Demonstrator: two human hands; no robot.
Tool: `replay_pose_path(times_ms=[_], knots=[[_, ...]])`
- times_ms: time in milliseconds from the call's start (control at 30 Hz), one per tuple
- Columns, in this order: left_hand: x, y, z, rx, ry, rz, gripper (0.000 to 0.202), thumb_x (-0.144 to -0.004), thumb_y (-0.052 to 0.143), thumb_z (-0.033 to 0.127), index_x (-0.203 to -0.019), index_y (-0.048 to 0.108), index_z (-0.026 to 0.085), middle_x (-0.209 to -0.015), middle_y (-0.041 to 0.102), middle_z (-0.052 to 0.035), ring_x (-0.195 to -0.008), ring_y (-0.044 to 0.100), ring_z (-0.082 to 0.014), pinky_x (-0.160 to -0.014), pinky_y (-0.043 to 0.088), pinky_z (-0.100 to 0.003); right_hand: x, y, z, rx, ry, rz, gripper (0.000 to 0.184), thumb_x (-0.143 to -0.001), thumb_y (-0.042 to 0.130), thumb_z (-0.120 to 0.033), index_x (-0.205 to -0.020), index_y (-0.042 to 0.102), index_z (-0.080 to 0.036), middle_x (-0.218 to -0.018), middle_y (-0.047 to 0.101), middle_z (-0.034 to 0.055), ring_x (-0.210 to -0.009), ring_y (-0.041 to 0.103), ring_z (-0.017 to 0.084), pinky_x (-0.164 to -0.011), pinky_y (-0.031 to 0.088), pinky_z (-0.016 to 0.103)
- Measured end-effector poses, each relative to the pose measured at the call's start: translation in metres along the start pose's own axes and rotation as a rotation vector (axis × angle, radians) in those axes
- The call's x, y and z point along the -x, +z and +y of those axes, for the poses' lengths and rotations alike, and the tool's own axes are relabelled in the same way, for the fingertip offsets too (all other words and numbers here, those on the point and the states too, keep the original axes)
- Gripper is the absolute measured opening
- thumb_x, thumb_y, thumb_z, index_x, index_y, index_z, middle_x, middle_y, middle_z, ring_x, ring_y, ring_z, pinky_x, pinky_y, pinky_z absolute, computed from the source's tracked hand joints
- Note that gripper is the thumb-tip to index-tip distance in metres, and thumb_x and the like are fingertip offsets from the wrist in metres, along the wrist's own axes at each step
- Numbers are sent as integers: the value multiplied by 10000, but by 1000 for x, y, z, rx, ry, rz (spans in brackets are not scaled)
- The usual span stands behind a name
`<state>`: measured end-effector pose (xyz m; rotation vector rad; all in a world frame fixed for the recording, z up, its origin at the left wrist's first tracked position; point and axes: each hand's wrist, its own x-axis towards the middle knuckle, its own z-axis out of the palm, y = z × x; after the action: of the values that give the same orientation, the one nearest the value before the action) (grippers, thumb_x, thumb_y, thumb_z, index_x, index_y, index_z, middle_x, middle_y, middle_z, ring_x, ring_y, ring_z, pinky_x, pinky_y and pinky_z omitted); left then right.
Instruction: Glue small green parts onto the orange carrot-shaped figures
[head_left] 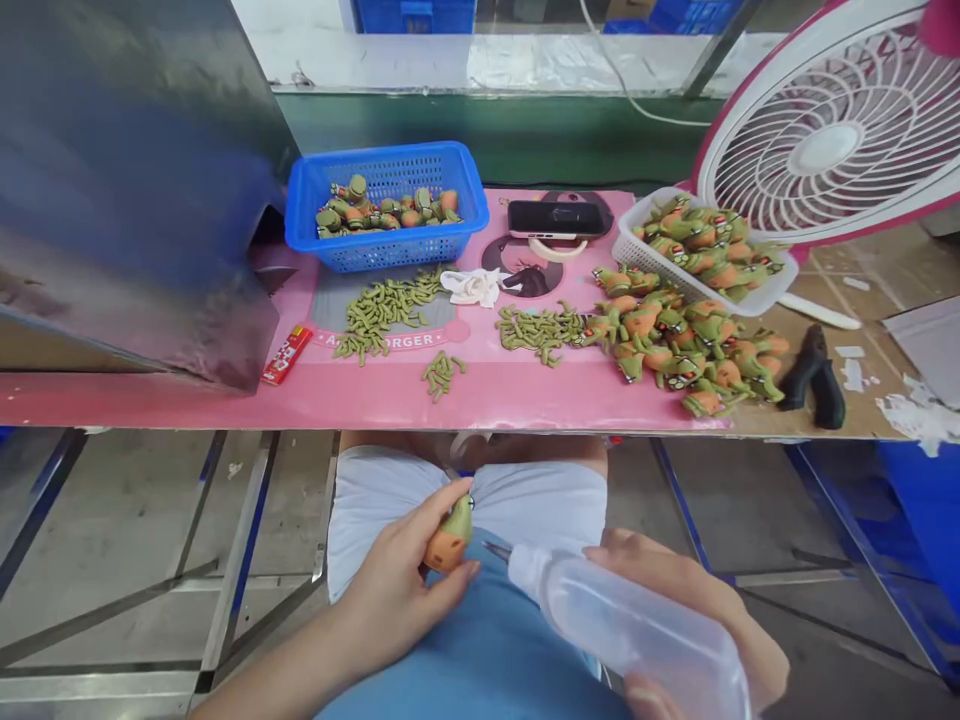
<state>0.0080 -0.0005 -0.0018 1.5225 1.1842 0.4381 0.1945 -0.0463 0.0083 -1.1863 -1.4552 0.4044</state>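
Above my lap, my left hand (409,560) grips a small green and orange toy figure (448,545) between thumb and fingers. My right hand (690,610) is wrapped around a translucent squeeze bottle (622,610) with a thin metal tip. That tip points left at the figure, a short gap away from it. On the pink-covered table (375,395) lie loose green limb-like pieces: a large pile (386,310), a second pile (536,332) and a small cluster (442,374). Assembled figures with limbs (675,345) are heaped to the right.
A blue basket (386,255) holds limbless figures; a white basket (705,290) holds assembled ones. A phone (559,218), crumpled tissue (472,288), red packet (287,355) and black-handled tool (814,380) lie on the table. A fan (825,150) stands right, a large metallic panel (135,180) left.
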Motion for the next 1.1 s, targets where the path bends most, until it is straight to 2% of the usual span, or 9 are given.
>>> replay_pose_path(times_ms=[100, 200, 333, 567, 800, 967, 1100], knots=[[-1, 0, -3, -41, 18, 19, 471, -731, 562, 218, -1200, 511, 218, -809, 625, -15, -659, 534, -175, -683, 419, -241, -2, 0, -5, 9, -63, -71, 289, -848, 466, -381, -1020, 539, -161, -530, 461, -5, -488, 539, 194, -393, 399, 291], [-1, -1, -5, -77, 35, 20, 458, -741, 547, 204, -1197, 511, 230, -830, 624, -21, -651, 539, -175, -694, 425, -247, 0, -4, -6, 51, -23, -190, 290, -863, 452, -387, -1038, 524, -168, -575, 499, 19, -559, 572, 213, -441, 441, 312], [-2, -1, -5, -85, 67, 19, 456, -746, 540, 187, -1199, 504, 222, -807, 621, -20, -635, 544, -174, -670, 434, -244, 3, -7, -5, 22, -11, -266, 283, -862, 460, -364, -1054, 517, -164, -592, 513, 25, -506, 533, 185, -417, 431, 297], [-1, -2, -2, -108, 106, -33, 474, -747, 464, 149, -1218, 441, 199, -673, 587, 22, -648, 552, -163, -650, 435, -238, -1, -3, -3, -63, -78, -240, 274, -853, 471, -270, -1071, 512, -109, -616, 495, 41, -499, 512, 178, -397, 411, 297], [-2, -3, -1, -201, 144, -64, 482, -742, 396, 139, -1222, 378, 178, -683, 578, 31, -674, 559, -142, -633, 437, -222, -6, 0, -5, -74, -103, -203, 235, -839, 459, -226, -1016, 522, -86, -589, 471, 31, -439, 465, 157, -353, 374, 284], [-3, -3, 0, -233, 168, -47, 476, -739, 392, 141, -1214, 385, 179, -742, 610, 17, -703, 574, -143, -651, 445, -224, -5, -2, -5, -24, -110, -236, 224, -843, 467, -236, -1013, 519, -101, -586, 479, 31, -525, 543, 194, -407, 433, 296], [-1, -3, 0, -249, 178, -40, 477, -741, 390, 138, -1216, 386, 183, -744, 609, 15, -680, 573, -141, -641, 449, -223, -2, -2, -3, -52, -88, -237, 236, -851, 463, -241, -1031, 515, -98, -601, 485, 33, -499, 524, 180, -398, 430, 295]])
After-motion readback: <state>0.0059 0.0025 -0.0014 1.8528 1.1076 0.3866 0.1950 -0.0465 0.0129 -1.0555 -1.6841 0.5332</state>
